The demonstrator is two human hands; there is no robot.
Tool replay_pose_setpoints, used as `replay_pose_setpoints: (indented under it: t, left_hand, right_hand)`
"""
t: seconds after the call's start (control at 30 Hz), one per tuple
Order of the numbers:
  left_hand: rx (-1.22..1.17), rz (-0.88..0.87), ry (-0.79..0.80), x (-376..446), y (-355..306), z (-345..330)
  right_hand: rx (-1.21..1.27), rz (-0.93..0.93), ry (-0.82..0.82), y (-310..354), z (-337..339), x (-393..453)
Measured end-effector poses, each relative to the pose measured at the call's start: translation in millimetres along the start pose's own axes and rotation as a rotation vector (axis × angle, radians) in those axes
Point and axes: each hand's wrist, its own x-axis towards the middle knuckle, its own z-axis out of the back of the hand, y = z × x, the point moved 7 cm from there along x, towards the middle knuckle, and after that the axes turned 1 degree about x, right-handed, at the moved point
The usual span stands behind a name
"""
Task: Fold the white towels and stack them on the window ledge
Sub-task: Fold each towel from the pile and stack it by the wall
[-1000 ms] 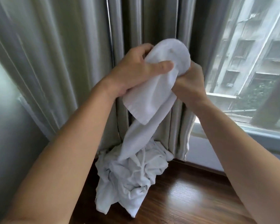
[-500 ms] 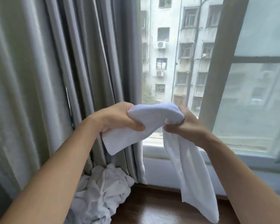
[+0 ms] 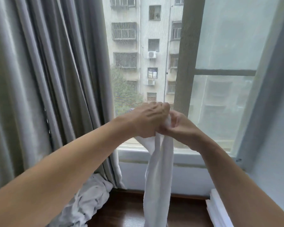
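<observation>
Dark wooden ledge (image 3: 126,212) nearest, bearing one crumpled white heap (image 3: 87,203) at left and a white stack (image 3: 217,210) at right. Above it, left hand (image 3: 147,120) and right hand (image 3: 179,126) together grip one hanging white towel (image 3: 157,177). Beyond: grey curtain (image 3: 47,79), window (image 3: 220,63).

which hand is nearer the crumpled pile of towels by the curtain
Left. The left hand is up at the hanging towel, on the side of the crumpled pile down-left. The right hand grips beside it, farther off.

Towel (image 3: 159,177) end (lower) leaves the frame.
</observation>
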Motion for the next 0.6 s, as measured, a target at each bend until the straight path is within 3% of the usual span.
replay_pose_setpoints:
  t: [0.1,0.27,0.37,0.43,0.6]
  left_hand:
    - [-0.331,0.105,0.065,-12.8,14.7,3.9]
    - [-0.938,0.291,0.019,-61.0,61.8,-13.2]
    - [-1.255,0.408,-0.117,-81.8,72.4,-32.0]
    - [-1.243,0.383,-0.211,-84.3,67.9,-33.2]
    - [-0.707,0.298,-0.383,-77.0,49.0,-15.8]
  right_hand:
    - [-0.037,0.039,-0.058,5.8,10.0,-4.7]
    - [0.008,0.022,-0.239,5.8,29.0,-16.5]
    - [-0.095,-0.004,-0.217,13.0,25.1,-18.2]
    - [-0.168,-0.041,-0.148,18.3,8.4,-14.8]
    - [-0.062,0.077,-0.170,46.7,-27.6,-5.6]
